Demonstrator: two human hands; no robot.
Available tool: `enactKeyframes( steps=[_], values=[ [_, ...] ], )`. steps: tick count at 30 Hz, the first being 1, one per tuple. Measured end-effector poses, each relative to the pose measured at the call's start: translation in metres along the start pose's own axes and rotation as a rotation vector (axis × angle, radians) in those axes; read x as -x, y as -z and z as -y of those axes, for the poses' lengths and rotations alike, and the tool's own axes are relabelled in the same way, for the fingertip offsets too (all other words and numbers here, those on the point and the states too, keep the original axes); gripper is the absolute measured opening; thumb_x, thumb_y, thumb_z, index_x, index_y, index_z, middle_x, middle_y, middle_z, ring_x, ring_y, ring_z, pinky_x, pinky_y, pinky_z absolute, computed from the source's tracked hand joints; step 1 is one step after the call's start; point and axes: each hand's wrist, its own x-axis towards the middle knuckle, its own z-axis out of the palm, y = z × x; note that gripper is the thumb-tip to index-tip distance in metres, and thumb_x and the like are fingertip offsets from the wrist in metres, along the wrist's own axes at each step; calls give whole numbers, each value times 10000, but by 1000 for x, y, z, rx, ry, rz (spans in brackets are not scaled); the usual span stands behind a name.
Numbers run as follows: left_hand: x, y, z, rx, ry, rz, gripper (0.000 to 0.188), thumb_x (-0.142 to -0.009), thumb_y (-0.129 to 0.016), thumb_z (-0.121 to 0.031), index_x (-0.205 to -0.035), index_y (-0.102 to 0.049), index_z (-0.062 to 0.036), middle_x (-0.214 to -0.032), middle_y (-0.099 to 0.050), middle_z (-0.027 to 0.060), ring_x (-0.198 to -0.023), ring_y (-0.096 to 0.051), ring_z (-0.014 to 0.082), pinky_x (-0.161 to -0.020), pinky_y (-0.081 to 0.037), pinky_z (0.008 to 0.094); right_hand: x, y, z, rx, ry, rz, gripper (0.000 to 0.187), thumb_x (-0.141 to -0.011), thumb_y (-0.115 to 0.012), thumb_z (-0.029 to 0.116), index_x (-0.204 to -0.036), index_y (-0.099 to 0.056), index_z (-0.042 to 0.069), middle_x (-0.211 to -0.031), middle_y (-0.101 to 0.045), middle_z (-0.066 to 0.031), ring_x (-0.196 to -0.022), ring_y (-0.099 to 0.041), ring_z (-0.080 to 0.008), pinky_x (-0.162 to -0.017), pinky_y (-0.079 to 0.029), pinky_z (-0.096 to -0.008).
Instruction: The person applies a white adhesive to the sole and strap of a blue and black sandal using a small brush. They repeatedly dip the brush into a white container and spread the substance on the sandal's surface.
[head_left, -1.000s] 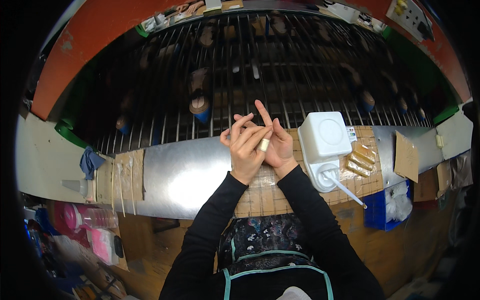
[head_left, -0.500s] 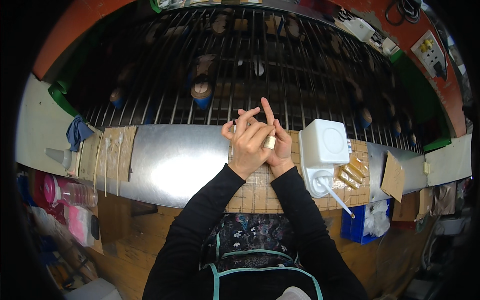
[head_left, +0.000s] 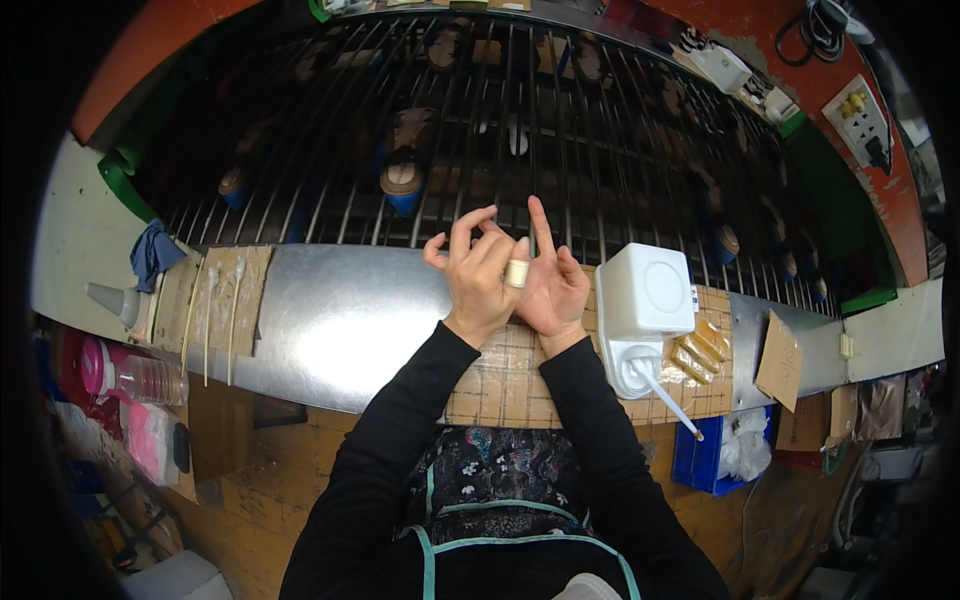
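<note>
Head view: both hands are meeting over the bench (head_left: 340,320), just above the gridded mat (head_left: 510,375). The left hand (head_left: 478,275) is raised w/ fingers spread and curled, palm side turned toward the right hand. The right hand (head_left: 553,288) is sitting beside it, touching it, index finger pointing straight up, other fingers bent. A small roll of tan tape (head_left: 516,273) is sitting between the two hands, on or against a fingertip; can't tell which hand is actually gripping it, and neither is closing fully round it. Black sleeves are coming in from the lower edge.

Just right of the right hand, a white box-shaped container (head_left: 647,292) is standing on the mat, w/ a round white cup (head_left: 632,362) in front of it holding a white stick (head_left: 668,398). Small tan pieces (head_left: 698,350) are lying next to that. Left along the bench, a cardboard sheet (head_left: 228,292) is carrying thin white sticks, w/ a blue cloth (head_left: 153,252) nearby. Behind the bench, a dark bar rack (head_left: 520,130) is carrying shoe soles.
</note>
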Motion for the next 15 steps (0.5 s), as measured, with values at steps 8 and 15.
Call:
enactKeyframes(
  steps=[8, 15],
  values=[
    [0, -2, -10, 147, -1, 81, 64, -806, -718, -176, -848, -761, -154, -832, -706, -46, -1217, -508, 199, -986, -167, 465, -5, 7, 1, 63, 46, -16, 777, -912, -515, 240, -1552, -76, 230, -1491, -243, -332, -1392, -309, -419, -1139, -287, -524],
    [-1, 1, -8, 151, 0, 113, 38, -798, -718, -157, -813, -750, -142, -831, -710, -31, -1204, -535, 213, -973, -178, 485, -3, 0, 2, 162, 68, -89, 789, -876, -511, 198, -1550, -99, 223, -1449, -326, -313, -1335, -401, -415, -1111, -352, -503]
  ],
)
